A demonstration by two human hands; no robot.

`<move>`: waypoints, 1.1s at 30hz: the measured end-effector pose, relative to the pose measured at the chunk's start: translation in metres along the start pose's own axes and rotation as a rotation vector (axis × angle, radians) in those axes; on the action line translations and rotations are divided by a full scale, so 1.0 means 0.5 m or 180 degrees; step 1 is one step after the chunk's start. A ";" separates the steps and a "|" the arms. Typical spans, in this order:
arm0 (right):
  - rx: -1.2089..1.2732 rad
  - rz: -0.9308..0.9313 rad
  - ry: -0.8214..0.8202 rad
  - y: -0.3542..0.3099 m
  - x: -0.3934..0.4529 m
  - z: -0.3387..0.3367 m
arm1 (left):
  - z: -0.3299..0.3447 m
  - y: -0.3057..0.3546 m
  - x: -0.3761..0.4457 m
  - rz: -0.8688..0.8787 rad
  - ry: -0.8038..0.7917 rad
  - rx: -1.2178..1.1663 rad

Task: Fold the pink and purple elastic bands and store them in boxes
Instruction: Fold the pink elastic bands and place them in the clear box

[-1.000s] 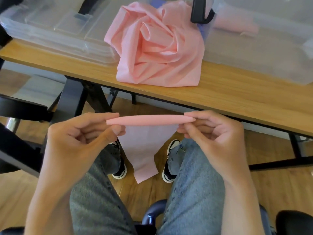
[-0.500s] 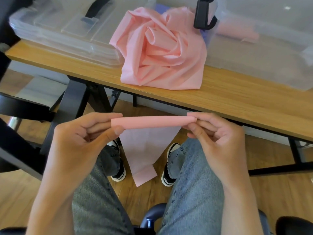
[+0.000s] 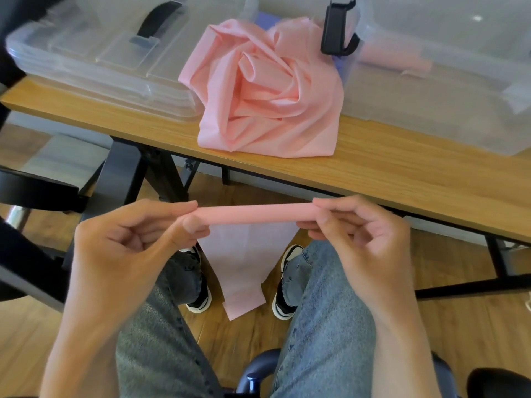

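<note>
A pink elastic band [image 3: 255,214] is partly rolled into a tight tube held level above my lap, and its loose tail [image 3: 244,271] hangs down between my knees. My left hand [image 3: 135,242] pinches the tube's left end between thumb and fingers. My right hand [image 3: 362,234] pinches the right end the same way. A heap of crumpled pink bands [image 3: 267,90] lies on the wooden table [image 3: 402,173]. A bit of purple band [image 3: 265,18] peeks out behind the heap. The clear box [image 3: 445,90] at the right holds a rolled pink band [image 3: 393,60].
A clear box lid [image 3: 94,61] with a black handle lies at the table's left. A black latch [image 3: 337,30] hangs on the right box's rim. Dark chair parts [image 3: 31,193] stand at the left, and black table legs [image 3: 126,173] rise from the wooden floor.
The hanging tail has grown shorter as the tube is rolled up. My view has shifted a little, so the table and heap sit lower in the frame.
</note>
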State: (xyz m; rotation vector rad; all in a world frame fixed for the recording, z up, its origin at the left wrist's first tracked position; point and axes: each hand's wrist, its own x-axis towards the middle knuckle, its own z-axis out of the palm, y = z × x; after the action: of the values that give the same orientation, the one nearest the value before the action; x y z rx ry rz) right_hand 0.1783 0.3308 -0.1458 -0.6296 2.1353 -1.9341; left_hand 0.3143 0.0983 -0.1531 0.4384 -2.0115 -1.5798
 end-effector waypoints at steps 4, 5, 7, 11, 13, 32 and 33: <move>-0.0196 0.0081 0.0032 0.008 0.001 -0.004 | 0.000 -0.002 0.002 0.0034 0.0041 0.0157; -0.0268 0.0114 0.0042 0.011 0.001 -0.005 | 0.000 -0.001 0.002 0.0025 0.0049 0.0213; -0.0443 0.0107 0.0089 0.019 0.001 -0.004 | 0.000 -0.002 0.002 -0.0021 0.0031 0.0305; -0.0643 -0.0028 0.0135 0.028 0.000 -0.005 | 0.002 -0.002 0.000 -0.0109 0.0009 0.0393; -0.0705 -0.0066 0.0078 0.027 -0.001 -0.007 | 0.004 0.000 -0.001 -0.0100 -0.0042 0.0422; -0.0760 -0.0099 0.0115 0.018 -0.005 -0.006 | 0.014 0.013 -0.008 -0.0141 0.0100 0.0336; -0.0824 -0.0102 0.0133 0.021 -0.005 -0.006 | 0.014 0.013 -0.008 -0.0146 0.0064 0.0371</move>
State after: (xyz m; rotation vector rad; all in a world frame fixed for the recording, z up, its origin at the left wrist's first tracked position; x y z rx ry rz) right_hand 0.1773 0.3352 -0.1559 -0.6762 2.4391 -1.7136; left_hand 0.3137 0.1076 -0.1491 0.5463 -2.0993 -1.4837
